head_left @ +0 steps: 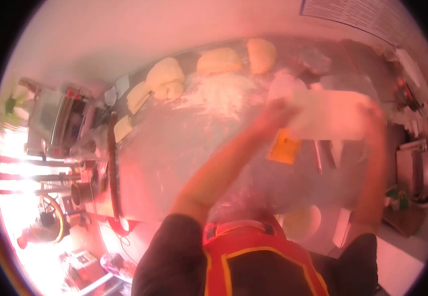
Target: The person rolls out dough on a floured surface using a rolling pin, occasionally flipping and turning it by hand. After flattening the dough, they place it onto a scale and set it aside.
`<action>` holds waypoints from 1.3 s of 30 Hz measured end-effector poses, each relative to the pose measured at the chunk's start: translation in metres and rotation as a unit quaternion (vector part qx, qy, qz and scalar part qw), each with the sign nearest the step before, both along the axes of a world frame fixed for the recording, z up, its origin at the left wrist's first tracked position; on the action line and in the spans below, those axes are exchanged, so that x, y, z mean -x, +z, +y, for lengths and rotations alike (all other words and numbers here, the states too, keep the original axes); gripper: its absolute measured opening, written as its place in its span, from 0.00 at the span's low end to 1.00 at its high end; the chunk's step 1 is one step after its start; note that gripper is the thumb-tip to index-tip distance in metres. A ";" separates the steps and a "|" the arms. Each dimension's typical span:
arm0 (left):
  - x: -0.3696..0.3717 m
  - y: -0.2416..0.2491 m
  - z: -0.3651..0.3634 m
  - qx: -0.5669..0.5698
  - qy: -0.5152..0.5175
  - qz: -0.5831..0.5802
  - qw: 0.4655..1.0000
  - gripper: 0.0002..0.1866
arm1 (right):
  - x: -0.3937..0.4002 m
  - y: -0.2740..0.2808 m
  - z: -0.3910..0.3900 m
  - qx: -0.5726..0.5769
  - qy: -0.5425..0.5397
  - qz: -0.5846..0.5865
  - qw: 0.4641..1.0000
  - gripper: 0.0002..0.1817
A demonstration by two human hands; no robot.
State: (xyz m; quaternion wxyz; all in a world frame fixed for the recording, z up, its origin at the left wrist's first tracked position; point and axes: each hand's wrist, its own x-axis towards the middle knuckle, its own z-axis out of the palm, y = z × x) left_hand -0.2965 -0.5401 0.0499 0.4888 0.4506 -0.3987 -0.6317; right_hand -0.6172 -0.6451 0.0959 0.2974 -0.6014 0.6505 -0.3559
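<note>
Stretching a pale dough sheet (pixel 330 114) above the floury desk (pixel 184 153), left hand (pixel 278 112) and right hand (pixel 374 116) both gripping its ends.

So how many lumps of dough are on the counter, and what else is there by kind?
Yellow dough lumps: 6
Stretched dough sheet held by both hands: 1
Flour pile: 1
Orange scraper: 1
Total: 9
</note>
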 end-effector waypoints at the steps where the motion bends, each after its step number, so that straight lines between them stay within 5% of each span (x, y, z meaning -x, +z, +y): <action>1: 0.027 -0.002 -0.033 0.020 -0.046 0.007 0.999 0.20 | 0.024 0.025 -0.021 0.010 0.024 0.057 0.998 0.28; 3: 0.083 -0.018 -0.071 0.029 -0.004 0.117 0.993 0.21 | 0.073 0.028 -0.063 0.078 0.048 0.095 0.991 0.26; 6: 0.084 -0.027 -0.056 0.137 0.024 -0.191 0.972 0.22 | 0.050 -0.010 -0.071 0.283 0.006 0.353 0.892 0.24; 7: 0.074 -0.036 -0.037 0.105 0.011 -0.215 0.971 0.22 | 0.024 -0.039 -0.056 0.293 0.068 0.208 0.931 0.26; 8: 0.054 -0.053 -0.013 0.073 0.000 -0.241 0.968 0.23 | -0.036 -0.030 -0.005 0.327 0.080 0.429 0.838 0.28; 9: 0.029 -0.060 0.014 0.039 0.020 -0.193 0.980 0.23 | -0.078 -0.061 0.016 0.280 0.189 0.303 0.891 0.34; 10: 0.010 -0.064 0.035 -0.144 0.036 -0.280 0.948 0.21 | -0.119 -0.122 0.037 0.221 0.292 0.168 0.915 0.41; 11: -0.021 -0.094 0.070 -0.112 0.058 -0.345 0.930 0.18 | -0.164 -0.183 0.063 0.106 0.287 0.040 0.951 0.34; 12: -0.050 -0.115 0.106 -0.068 0.132 -0.420 0.895 0.18 | -0.203 -0.175 0.099 0.320 0.407 0.220 0.827 0.28; 14: -0.104 -0.157 0.173 -0.139 0.269 -0.288 0.909 0.19 | -0.247 -0.200 0.095 0.288 0.360 0.175 0.870 0.32; 17: -0.189 -0.147 0.250 -0.215 0.422 -0.298 0.829 0.17 | -0.335 -0.248 0.096 0.228 0.286 0.111 0.924 0.38; 18: -0.210 -0.146 0.277 -0.242 0.465 -0.294 0.799 0.17 | -0.361 -0.258 0.105 0.222 0.302 0.152 0.914 0.38; 20: -0.265 -0.149 0.311 -0.179 0.455 -0.503 0.712 0.19 | -0.405 -0.259 0.142 0.211 0.391 0.197 0.874 0.38; 22: -0.324 -0.134 0.315 -0.194 0.499 -0.424 0.731 0.23 | -0.424 -0.240 0.200 0.195 0.529 0.200 0.801 0.36; 24: -0.406 -0.167 0.321 -0.152 0.488 -0.592 0.623 0.27 | -0.413 -0.211 0.242 0.155 0.693 0.148 0.689 0.32; 26: -0.482 -0.186 0.311 -0.131 0.528 -0.588 0.599 0.23 | -0.398 -0.213 0.253 0.145 0.689 0.138 0.697 0.30; 27: -0.510 -0.182 0.298 -0.166 0.545 -0.519 0.638 0.20 | -0.397 -0.215 0.248 0.141 0.686 0.135 0.701 0.30; 30: -0.536 -0.154 0.268 -0.232 0.573 -0.305 0.725 0.17 | -0.440 -0.210 0.218 0.128 0.543 0.109 0.822 0.28; 32: -0.539 -0.146 0.252 -0.208 0.591 -0.178 0.759 0.20 | -0.514 -0.181 0.213 -0.041 0.504 0.051 0.861 0.27; 34: -0.583 -0.203 0.251 -0.281 0.517 -0.236 0.773 0.22 | -0.594 -0.180 0.214 -0.101 0.495 -0.048 0.862 0.25; 36: -0.558 -0.205 0.237 -0.280 0.439 -0.314 0.794 0.22 | -0.668 -0.280 0.188 0.126 0.548 0.142 0.815 0.24; 37: -0.536 -0.207 0.225 -0.263 0.410 -0.347 0.801 0.22 | -0.722 -0.337 0.183 0.003 0.427 -0.048 0.903 0.23; 39: -0.513 -0.220 0.212 -0.237 0.390 -0.381 0.804 0.21 | -0.750 -0.318 0.176 0.328 0.492 0.268 0.760 0.19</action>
